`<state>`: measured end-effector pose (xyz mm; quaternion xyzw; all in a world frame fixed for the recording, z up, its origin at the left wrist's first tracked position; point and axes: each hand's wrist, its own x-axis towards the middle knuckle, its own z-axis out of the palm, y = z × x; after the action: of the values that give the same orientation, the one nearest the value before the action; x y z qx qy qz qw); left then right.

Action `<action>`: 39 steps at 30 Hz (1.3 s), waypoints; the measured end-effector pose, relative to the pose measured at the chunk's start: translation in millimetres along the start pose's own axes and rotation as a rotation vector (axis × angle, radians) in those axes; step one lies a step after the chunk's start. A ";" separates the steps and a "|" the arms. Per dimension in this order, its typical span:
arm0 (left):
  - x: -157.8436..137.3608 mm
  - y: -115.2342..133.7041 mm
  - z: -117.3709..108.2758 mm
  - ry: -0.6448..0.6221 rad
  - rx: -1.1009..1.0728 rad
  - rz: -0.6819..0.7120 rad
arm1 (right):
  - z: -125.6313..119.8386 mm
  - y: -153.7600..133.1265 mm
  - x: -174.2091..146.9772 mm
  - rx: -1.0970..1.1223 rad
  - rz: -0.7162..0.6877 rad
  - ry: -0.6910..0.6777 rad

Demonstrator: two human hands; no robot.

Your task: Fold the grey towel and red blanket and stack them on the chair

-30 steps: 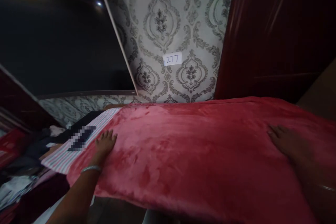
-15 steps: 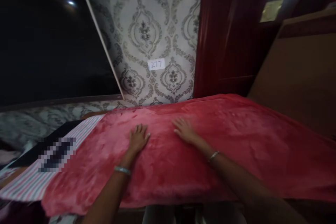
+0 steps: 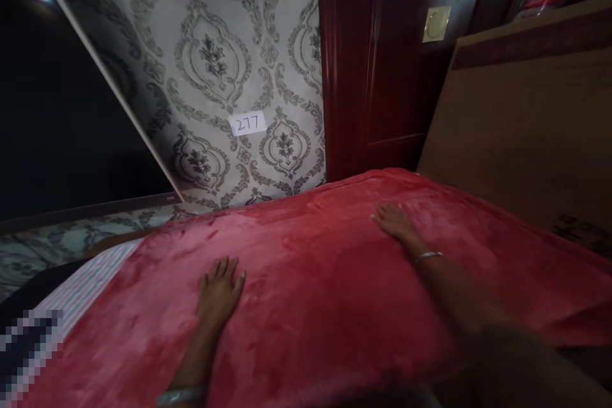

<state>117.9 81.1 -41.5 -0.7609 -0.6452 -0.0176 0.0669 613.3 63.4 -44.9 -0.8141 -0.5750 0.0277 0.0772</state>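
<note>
A plush red blanket (image 3: 310,287) lies spread over a raised surface in front of me. My left hand (image 3: 220,290) rests flat on its left part, fingers spread, with a bracelet at the wrist. Farther right and nearer the back edge, my right hand (image 3: 396,222) lies palm down on the same blanket, its fingers stretched out and slightly blurred. Neither hand grips anything. Along the blanket's left side shows a striped cloth (image 3: 93,280).
Behind the blanket rises a patterned wall (image 3: 215,57) with a paper label (image 3: 247,122) reading 277. A large dark screen (image 3: 71,115) stands at the left. To the right are a dark red door (image 3: 373,76) and a big cardboard box (image 3: 521,127).
My right hand has slid right across the blanket, away from the left hand, which stays flat on it. The view has turned to the right.
</note>
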 end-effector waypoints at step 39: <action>57.1 233.8 -10.4 -0.116 -0.271 0.712 | 29.1 39.2 -42.9 -0.019 0.275 0.211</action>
<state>358.1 98.7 -43.2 -0.9390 -0.3350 -0.0353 -0.0688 631.5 13.0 -81.6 -0.8841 -0.4472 -0.0529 0.1248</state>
